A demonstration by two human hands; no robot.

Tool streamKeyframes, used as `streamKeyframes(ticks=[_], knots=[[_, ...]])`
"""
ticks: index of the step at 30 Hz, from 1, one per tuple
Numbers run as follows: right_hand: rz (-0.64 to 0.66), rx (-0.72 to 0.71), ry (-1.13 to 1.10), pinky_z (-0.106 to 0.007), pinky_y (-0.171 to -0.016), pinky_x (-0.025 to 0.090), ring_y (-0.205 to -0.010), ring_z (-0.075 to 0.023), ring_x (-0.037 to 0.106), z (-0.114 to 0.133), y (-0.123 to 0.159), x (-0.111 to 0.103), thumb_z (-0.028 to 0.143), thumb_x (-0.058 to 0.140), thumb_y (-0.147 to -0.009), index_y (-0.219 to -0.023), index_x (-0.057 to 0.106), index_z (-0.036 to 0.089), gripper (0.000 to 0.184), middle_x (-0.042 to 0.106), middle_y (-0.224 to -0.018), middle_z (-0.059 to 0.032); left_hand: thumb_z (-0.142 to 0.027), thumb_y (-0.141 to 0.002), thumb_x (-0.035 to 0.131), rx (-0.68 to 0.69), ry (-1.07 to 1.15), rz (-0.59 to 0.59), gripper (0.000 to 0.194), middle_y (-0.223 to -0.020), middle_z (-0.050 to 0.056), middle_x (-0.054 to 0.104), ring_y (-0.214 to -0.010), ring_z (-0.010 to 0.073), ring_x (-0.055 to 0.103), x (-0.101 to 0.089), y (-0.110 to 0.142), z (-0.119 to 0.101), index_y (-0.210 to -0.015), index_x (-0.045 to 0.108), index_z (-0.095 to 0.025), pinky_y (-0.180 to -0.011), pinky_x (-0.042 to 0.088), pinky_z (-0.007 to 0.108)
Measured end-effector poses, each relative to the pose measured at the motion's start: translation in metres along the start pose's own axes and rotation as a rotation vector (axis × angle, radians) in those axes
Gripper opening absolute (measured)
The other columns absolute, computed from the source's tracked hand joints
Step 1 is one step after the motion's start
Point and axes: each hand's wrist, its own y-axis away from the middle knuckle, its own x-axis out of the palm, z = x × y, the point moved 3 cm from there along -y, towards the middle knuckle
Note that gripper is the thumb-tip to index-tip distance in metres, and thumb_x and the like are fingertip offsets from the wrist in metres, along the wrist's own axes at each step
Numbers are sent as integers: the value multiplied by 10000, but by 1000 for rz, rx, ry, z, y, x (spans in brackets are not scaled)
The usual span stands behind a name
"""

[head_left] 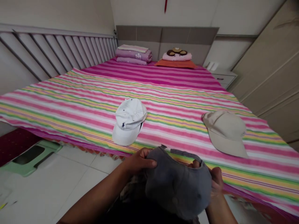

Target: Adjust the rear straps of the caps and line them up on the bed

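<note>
Baseball cap (177, 189) in grey sits in your 2 hands at the near edge of the striped sheet (173, 95), its crown turned toward you and its rear opening facing up and away. Your left hand (139, 161) grasps the cap's left side, thumb pressed on the outer fabric. Your right hand (216, 180) grips the opposite side, and some of its fingers show through the rear opening. The adjuster strap (184, 153) arcs along that opening, and its 2 ends look apart. Beyond, 2 more caps lie on the striped sheet, well apart from each other: a white baseball cap (132, 115) with a small dark emblem, ahead of your left hand with its brim toward you, and a beige baseball cap (225, 127), ahead of your right hand with its brim toward the near right. Before the headboard (149, 34) you see folded purple bedding (133, 55) and, to its right, a pink pillow (177, 57) on an orange cushion (176, 64). A green stool (24, 168) stands at far left on the tiled floor (72, 183).
</note>
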Motion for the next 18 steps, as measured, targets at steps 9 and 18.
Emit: streamKeyframes(ticks=[9,18], knots=[[103,-17,-149,-251,-425,336,-486,-139,461,20,6,24,402,691,-609,-664,632,202,215,530,-599,-31,-270,-580,754,42,-59,-110,259,-626,8,615,-499,66,534,14,-1,-9,-788,686,-134,-483,381,159],[-46,-15,-53,-203,-378,270,-343,-71,361,33,10,28,384,618,-746,-824,608,179,220,462,-431,46,-293,-607,741,86,-191,-151,222,-623,-2,589,-500,41,480,30,-2,-20,-763,692,-143,-486,335,157]])
